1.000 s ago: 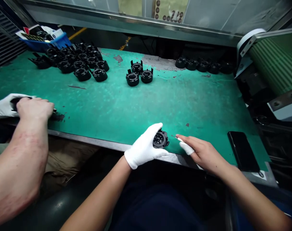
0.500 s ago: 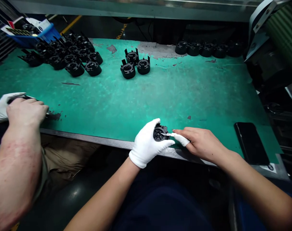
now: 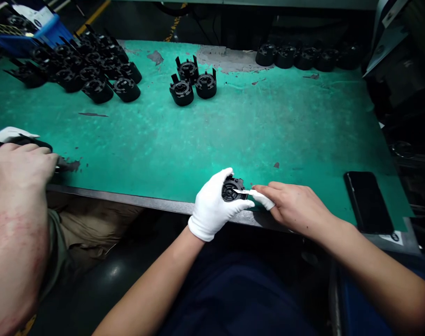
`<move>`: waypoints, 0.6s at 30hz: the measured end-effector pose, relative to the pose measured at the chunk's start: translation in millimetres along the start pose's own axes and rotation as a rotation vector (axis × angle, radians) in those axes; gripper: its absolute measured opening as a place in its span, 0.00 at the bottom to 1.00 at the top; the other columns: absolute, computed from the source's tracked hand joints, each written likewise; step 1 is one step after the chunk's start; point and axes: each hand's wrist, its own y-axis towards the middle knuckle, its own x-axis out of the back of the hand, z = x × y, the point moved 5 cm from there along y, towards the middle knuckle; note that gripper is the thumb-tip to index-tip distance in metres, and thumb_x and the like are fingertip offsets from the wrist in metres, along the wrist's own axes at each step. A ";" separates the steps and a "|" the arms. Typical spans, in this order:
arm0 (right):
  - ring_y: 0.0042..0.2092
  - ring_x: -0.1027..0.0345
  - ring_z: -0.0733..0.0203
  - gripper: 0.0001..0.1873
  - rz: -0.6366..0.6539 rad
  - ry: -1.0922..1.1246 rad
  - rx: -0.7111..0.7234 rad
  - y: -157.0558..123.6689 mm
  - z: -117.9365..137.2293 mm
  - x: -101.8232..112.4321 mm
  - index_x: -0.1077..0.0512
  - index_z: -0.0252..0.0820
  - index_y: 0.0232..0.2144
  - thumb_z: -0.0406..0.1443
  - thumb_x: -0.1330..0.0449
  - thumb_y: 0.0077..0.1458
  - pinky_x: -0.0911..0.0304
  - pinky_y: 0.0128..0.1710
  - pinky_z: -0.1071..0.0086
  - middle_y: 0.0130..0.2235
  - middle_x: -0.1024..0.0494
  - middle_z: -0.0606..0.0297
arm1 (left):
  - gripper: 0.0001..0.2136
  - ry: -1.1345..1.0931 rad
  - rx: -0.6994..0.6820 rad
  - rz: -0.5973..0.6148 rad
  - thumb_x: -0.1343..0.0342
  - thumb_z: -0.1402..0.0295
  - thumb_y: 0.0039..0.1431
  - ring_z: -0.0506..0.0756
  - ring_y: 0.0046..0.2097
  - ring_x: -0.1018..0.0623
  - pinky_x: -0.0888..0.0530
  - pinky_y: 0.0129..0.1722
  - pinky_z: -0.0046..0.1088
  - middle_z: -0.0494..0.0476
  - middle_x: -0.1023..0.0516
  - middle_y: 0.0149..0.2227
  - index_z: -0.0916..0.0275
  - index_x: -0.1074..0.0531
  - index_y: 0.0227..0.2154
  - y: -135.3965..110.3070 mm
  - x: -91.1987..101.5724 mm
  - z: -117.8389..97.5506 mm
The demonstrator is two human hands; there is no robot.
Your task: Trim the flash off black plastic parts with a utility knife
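Observation:
My left hand, in a white glove, grips a round black plastic part by its sides near the table's front edge. The part's open face, with ring-shaped ridges, is turned up toward me. My right hand is bare except for a white covering on one finger. It pinches a small knife with a thin pale blade, whose tip lies over the inside of the part. The knife's handle is mostly hidden by my fingers.
Three black housings stand mid-table on the green mat. Many more crowd the left, by a blue bin. Several line the back right. A phone lies right. A co-worker's hands hold a black part at left.
The view has shifted slightly, so the table's items sit higher in it. The knife's blade lies at a slightly different angle over the part. Both my hands keep their hold.

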 end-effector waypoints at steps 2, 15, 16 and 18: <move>0.37 0.25 0.57 0.27 -0.004 -0.018 -0.019 -1.9 1.6 0.4 0.31 0.53 0.60 0.32 0.48 0.60 0.47 0.26 0.68 0.42 0.19 0.65 | 0.44 -0.004 -0.003 0.000 0.28 0.47 0.42 0.62 0.57 0.22 0.27 0.61 0.42 0.62 0.24 0.57 0.60 0.36 0.60 -0.1 0.1 -0.1; 0.40 0.23 0.51 0.26 -0.106 0.058 -0.157 -21.7 20.0 -0.8 0.30 0.44 0.61 0.30 0.50 0.61 0.34 0.32 0.64 0.44 0.19 0.58 | 0.43 0.018 -0.032 -0.039 0.29 0.45 0.43 0.63 0.58 0.23 0.28 0.62 0.42 0.64 0.24 0.57 0.62 0.35 0.59 -1.5 0.4 1.3; 0.44 0.23 0.51 0.23 -0.151 0.139 -0.149 -23.9 15.3 1.0 0.30 0.44 0.59 0.33 0.51 0.64 0.31 0.36 0.64 0.47 0.19 0.58 | 0.43 0.026 -0.045 -0.019 0.30 0.45 0.42 0.63 0.58 0.23 0.28 0.63 0.42 0.64 0.24 0.57 0.62 0.34 0.59 1.9 1.2 1.5; 0.51 0.25 0.53 0.20 -0.225 0.292 -0.141 -26.7 2.3 5.6 0.28 0.46 0.57 0.37 0.51 0.68 0.30 0.46 0.63 0.52 0.20 0.61 | 0.45 0.032 -0.100 0.123 0.29 0.44 0.41 0.63 0.60 0.24 0.29 0.64 0.42 0.63 0.25 0.59 0.60 0.34 0.60 13.9 1.0 1.0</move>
